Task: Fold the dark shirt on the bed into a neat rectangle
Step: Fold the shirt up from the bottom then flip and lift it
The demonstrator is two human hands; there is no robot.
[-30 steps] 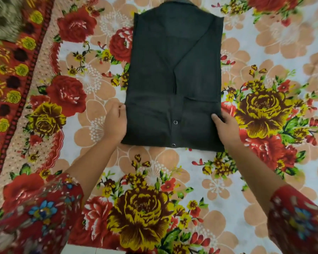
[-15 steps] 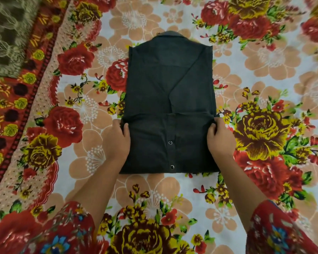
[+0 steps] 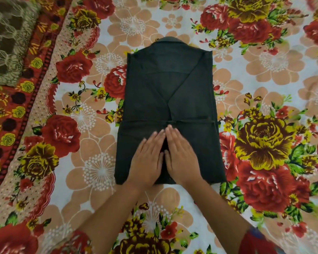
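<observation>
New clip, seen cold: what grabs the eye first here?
The dark shirt stands out at centre, a tall folded block with its collar at the far end and its near part folded up over the rest. The left hand and right hand lie flat, side by side, on that near fold. All around it, the floral bedsheet is loud with red and yellow roses.

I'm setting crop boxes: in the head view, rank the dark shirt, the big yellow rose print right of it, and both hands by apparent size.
1. dark shirt, clearly largest.
2. yellow rose print.
3. left hand and right hand: they look alike, so I won't rank them.
</observation>
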